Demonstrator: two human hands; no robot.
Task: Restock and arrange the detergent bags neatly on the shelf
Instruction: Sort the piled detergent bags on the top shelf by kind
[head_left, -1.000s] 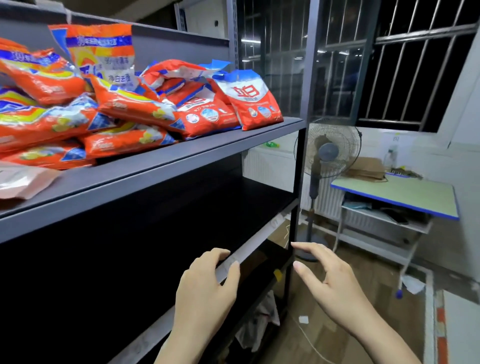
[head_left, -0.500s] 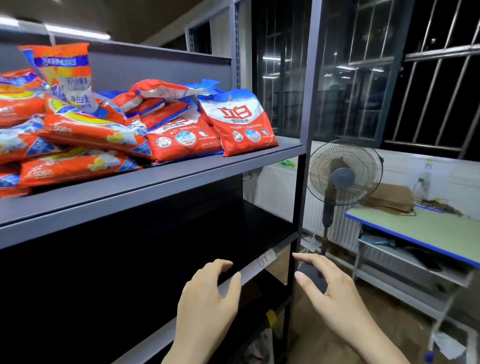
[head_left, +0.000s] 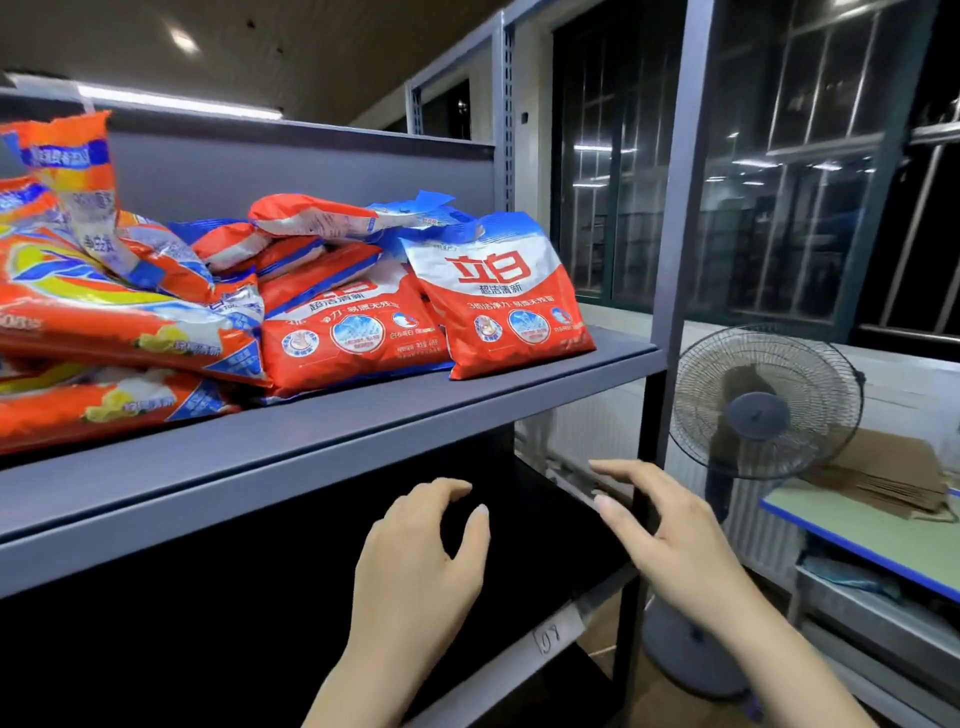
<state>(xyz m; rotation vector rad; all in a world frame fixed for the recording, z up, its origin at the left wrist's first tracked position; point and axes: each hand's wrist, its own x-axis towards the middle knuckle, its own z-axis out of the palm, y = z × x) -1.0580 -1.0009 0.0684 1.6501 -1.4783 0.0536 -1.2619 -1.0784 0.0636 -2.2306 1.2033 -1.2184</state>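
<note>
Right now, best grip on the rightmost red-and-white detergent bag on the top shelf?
Probably pinch the rightmost bag by its blue top seam, coming from the front right. It leans back against the pile, its right edge is free, and both the left hand and right hand are empty.

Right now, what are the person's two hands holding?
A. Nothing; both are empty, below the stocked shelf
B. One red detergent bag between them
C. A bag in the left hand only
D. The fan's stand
A. The left hand and right hand hang with loosely curved fingers in front of the dark lower shelf, holding nothing, while the detergent bags all lie on the grey shelf above.
</note>
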